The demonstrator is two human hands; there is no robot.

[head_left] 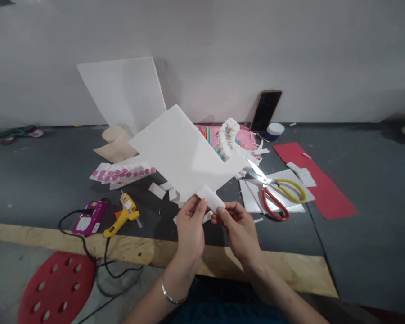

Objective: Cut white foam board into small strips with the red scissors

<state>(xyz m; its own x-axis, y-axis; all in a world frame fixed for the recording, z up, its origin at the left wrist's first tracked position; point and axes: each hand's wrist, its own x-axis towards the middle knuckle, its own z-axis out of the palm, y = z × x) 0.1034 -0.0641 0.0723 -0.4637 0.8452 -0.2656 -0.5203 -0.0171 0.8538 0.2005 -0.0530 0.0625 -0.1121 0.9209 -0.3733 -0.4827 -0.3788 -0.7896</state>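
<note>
Both hands are above the near side of the dark table. A small white strip, like foam board or card, is pinched between them. My left hand grips its left end with thumb and fingers. My right hand has closed on the lower right end. Just beyond the strip is a large white sheet with a notch in its right side; I cannot tell whether the strip is joined to it. Right of my hands, scissors with one red and one yellow handle rest open on white pieces.
A yellow glue gun and a purple box, with black cords, sit at left. White scraps lie nearby. Another white sheet leans on the wall, as does a phone. Red paper lies right; a red stool stands below.
</note>
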